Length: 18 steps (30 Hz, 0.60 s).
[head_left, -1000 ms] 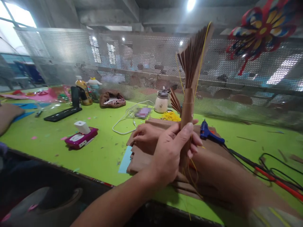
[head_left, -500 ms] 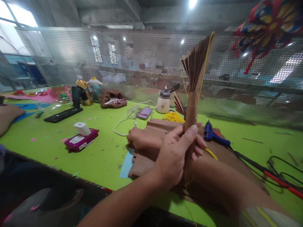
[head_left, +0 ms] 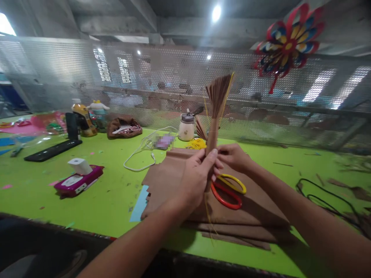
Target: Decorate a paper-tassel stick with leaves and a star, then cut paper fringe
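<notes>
We hold the pleated brown bundle (head_left: 215,112) over the paper stack (head_left: 169,183), its stem (head_left: 213,135) clamped in our left hand (head_left: 198,175); whether our right hand (head_left: 234,156), at three o'clock, grips anything, we cannot tell. Overtight squeezing could crease the stem.

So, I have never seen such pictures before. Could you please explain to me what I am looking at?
There is no machine here: these are one person's bare hands, seen from a camera worn on the head. The left hand holds a bundle of folded brown paper, fanned at the top. The right hand is close beside it; whether it grips anything is unclear. On the green table lies a stack of brown paper, with red and yellow handles on it. Beyond are yellow string and a bottle.
</notes>
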Each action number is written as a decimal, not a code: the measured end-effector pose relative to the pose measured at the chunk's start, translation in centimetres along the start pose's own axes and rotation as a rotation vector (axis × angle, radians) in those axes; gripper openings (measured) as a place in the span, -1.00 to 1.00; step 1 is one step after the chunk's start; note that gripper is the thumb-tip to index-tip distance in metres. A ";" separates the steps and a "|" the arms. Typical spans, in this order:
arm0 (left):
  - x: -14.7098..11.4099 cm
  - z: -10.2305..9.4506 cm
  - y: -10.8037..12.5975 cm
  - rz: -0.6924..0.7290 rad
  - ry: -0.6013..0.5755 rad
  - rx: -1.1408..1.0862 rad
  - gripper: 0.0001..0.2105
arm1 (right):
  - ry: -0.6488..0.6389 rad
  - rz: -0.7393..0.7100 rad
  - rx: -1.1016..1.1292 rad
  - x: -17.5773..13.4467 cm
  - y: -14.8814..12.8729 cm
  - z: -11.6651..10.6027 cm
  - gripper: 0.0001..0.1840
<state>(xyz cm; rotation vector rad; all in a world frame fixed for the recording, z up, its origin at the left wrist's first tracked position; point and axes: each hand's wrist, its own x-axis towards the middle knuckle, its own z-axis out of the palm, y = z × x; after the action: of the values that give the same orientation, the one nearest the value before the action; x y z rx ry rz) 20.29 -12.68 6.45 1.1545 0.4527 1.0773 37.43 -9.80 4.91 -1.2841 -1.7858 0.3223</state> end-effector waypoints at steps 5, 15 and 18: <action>3.1 -1.4 -3.0 -0.030 0.093 0.167 -0.80 | -0.210 -0.088 -0.075 -4.8 -0.3 -2.9 -0.80; 2.8 -2.1 -6.2 -0.182 -0.088 0.161 -0.71 | -0.171 -0.041 -0.117 -5.2 0.6 -1.4 -0.88; 2.6 -2.0 -6.0 -0.199 -0.091 0.107 -0.69 | -0.119 0.013 -0.029 -5.4 0.9 -1.3 -0.88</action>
<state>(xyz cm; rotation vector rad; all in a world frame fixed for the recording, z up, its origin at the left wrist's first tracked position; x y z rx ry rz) 22.63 -9.47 0.87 1.2198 0.5466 0.8325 39.39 -14.45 2.38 -1.3214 -1.8884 0.3892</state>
